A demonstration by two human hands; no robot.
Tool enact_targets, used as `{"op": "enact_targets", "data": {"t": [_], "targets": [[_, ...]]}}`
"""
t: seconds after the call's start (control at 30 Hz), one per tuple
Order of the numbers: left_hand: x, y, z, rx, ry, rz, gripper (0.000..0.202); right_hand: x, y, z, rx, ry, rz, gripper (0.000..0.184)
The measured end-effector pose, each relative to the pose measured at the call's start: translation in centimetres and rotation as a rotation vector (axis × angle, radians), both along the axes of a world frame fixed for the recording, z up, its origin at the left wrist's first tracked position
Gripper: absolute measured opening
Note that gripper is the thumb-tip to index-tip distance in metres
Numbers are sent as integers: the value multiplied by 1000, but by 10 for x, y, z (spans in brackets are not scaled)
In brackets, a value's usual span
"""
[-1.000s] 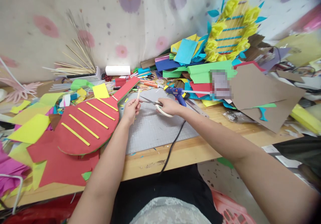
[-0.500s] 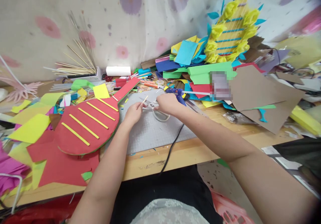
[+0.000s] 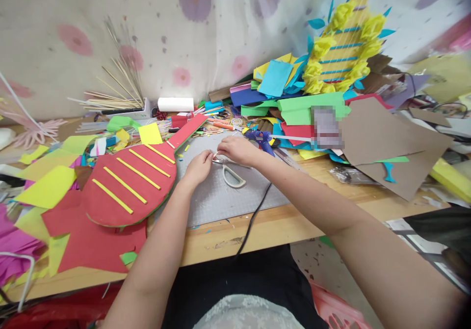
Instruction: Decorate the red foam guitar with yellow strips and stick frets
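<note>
Along the near table edge (image 3: 221, 246), a black cable (image 3: 253, 217) is hanging. Beyond, scissors (image 3: 235, 186) are lying on the grey cutting mat (image 3: 206, 199), partly beneath the right hand (image 3: 238, 150). The left hand (image 3: 199, 166) is pinching a mostly hidden pale stick (image 3: 215, 155); the right fingertips are meeting there, their hold unclear. Farther back, a blue glue gun (image 3: 262, 139) is resting; behind, a yellow-flowered guitar (image 3: 340, 57) is standing.

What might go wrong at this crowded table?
The scissors are right by the right hand, so it might get nicked. The black cord crosses the front edge of the table and could get snagged. The blue glue gun lies close by; if hot, which I cannot tell, it might burn that hand.
</note>
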State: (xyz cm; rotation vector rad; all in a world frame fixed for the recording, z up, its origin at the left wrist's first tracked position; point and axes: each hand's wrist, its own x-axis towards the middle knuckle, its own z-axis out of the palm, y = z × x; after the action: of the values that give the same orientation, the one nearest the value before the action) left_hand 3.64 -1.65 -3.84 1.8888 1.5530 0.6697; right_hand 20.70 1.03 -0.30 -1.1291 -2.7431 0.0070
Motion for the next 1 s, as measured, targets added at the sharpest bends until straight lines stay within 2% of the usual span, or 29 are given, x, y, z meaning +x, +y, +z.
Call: {"op": "enact_targets", "data": {"t": [0.2,0.33,0.6,0.67,0.77,0.83,0.93,1.0], "targets": [[4,-4,3,27,186,-44,32,0,8,-12,-88,61,-28,27],[9,-8,8,8,276,29,33,-3,9,-9,-130,65,-53,29],[19,-6,15,-73,419,196,38,-26,-3,-7,-165,25,-289,31],[19,-7,15,-73,430,196,38,-26,-1,-10,-293,116,-324,29],[15,-8,14,-48,396,189,38,-15,5,-15,-617,354,-292,27],[10,-7,11,-3,280,125,35,-5,9,-18,-827,540,-196,24],[1,0,3,56,-1,32,35,8,13,-23,-1060,836,-61,20],[-4,5,-3,71,-80,117,38,12,14,-25,-1164,990,-42,19]]}}
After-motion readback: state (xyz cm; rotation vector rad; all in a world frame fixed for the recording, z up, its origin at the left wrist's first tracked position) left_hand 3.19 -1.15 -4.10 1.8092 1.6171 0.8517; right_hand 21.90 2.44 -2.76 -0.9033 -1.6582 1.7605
